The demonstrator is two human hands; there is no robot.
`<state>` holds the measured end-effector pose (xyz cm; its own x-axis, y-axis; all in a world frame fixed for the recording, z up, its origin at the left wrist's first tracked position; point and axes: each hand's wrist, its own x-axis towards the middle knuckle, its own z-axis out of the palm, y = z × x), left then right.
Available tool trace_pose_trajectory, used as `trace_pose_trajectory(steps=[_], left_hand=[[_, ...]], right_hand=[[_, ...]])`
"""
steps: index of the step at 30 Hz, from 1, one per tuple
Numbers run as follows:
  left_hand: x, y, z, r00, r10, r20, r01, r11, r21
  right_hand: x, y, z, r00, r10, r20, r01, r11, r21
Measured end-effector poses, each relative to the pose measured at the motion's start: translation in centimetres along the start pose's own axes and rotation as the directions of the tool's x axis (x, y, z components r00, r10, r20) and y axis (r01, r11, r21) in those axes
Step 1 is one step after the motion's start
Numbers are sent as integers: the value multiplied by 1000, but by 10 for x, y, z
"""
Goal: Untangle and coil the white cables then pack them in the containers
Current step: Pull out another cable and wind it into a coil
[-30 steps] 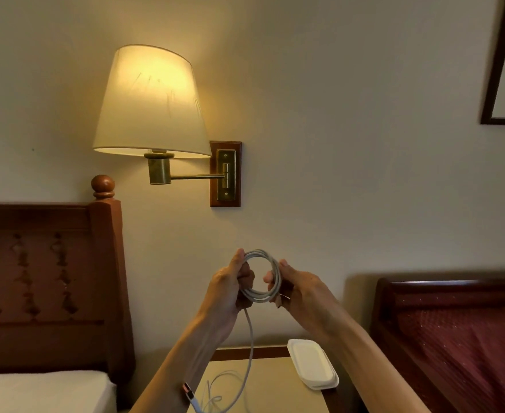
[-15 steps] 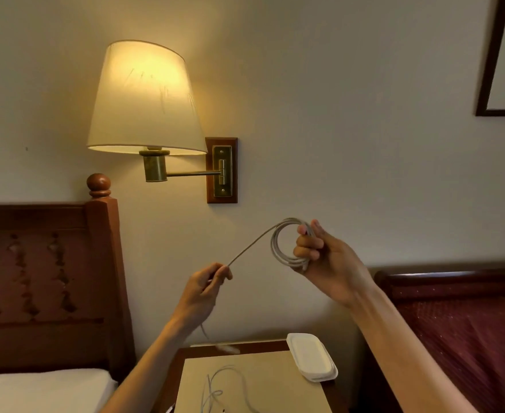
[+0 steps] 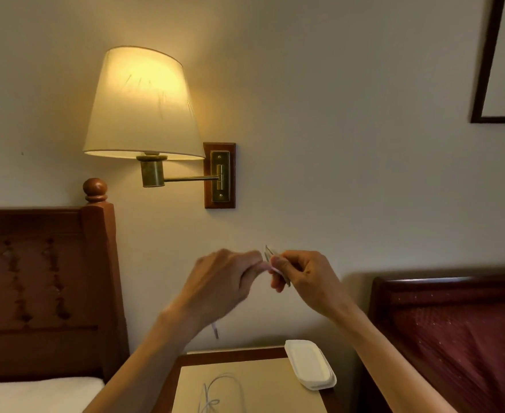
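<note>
I hold a small coil of white cable (image 3: 276, 269) up in front of the wall, seen edge-on between both hands. My right hand (image 3: 304, 277) grips the coil with curled fingers. My left hand (image 3: 224, 281), blurred by motion, meets it from the left and pinches the cable; the cable's plug end (image 3: 215, 330) dangles below that wrist. A second white cable (image 3: 215, 394) lies loose on the nightstand (image 3: 245, 383) below. A white lidded container (image 3: 309, 365) sits at the nightstand's back right corner.
A lit wall lamp (image 3: 142, 105) hangs above left on a brass arm. A wooden headboard (image 3: 45, 278) and white bed stand at the left, a red-covered bed (image 3: 453, 338) at the right. A framed picture (image 3: 504, 58) hangs top right.
My left hand, which had pulled the cable's free end out to the lower left, has come back up to the coil. My right hand has dropped a little with the coil.
</note>
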<state>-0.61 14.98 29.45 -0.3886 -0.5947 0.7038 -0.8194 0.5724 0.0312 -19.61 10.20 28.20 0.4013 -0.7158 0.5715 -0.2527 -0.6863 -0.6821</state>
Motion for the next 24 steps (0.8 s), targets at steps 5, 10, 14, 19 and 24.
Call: trace_pose_trajectory(steps=[5, 10, 14, 19, 24], left_hand=[[8, -16, 3, 983, 107, -152, -106, 994, 17], [-2, -29, 19, 981, 166, -96, -158, 984, 88], [-14, -37, 27, 980, 195, -31, -181, 951, 249], [-11, -39, 28, 976, 110, -189, -116, 993, -17], [-8, -14, 36, 847, -516, -131, 223, 567, -793]], right_hand=[[-2, -12, -3, 996, 59, 71, -68, 990, 126], [1, -16, -12, 956, 246, 160, -265, 957, 117], [6, -17, -26, 901, 350, 257, -428, 816, 388], [10, -17, -23, 827, 390, 405, -545, 381, 747], [11, -23, -11, 821, 361, 442, -546, 272, 792]])
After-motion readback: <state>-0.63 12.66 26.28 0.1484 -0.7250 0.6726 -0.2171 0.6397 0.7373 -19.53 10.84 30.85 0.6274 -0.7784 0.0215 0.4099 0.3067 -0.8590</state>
